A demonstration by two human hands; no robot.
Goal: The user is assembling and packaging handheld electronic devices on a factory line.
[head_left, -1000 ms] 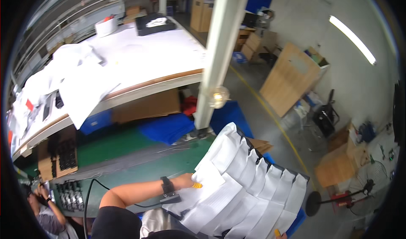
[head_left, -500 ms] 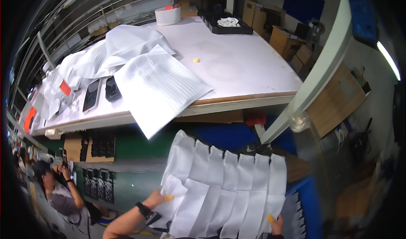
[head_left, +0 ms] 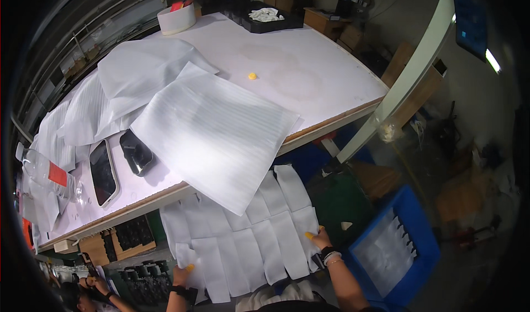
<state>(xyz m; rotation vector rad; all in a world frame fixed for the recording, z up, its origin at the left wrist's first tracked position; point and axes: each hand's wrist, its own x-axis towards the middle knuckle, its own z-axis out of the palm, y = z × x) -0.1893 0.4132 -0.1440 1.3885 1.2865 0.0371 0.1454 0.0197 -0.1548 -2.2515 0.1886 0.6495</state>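
At six o'clock, a panel of white foam pouches [head_left: 237,251] in overlapping rows spreads below the table's near edge, held between two bare hands. The left hand [head_left: 181,275], at seven o'clock, is closed on the panel's left edge, a yellow cover on a digit that lies over the foam; the fingers beneath are hidden. The right hand [head_left: 320,239], at five o'clock, pinches the right edge, also with a yellow-covered digit; how tightly it presses I cannot tell. A loose white foam sheet [head_left: 221,130] hangs off the table [head_left: 320,63] and hides part of the panel's far side.

Toward nine o'clock on the tabletop, a phone [head_left: 103,174] lies between a clear bottle [head_left: 47,174] and a black moulded piece [head_left: 135,153]; more white sheets [head_left: 146,69] are heaped toward ten. At eleven stands a white tub [head_left: 176,22], and at twelve a black tray [head_left: 290,24] holding white crumpled material [head_left: 266,15], with a small yellow object [head_left: 252,76] nearer the centre.

Around four o'clock, a blue crate [head_left: 425,251] contains a pale layer [head_left: 381,257]. Between seven and eight, another person [head_left: 99,298] shows at the rim, beside rows of black parts [head_left: 146,281]
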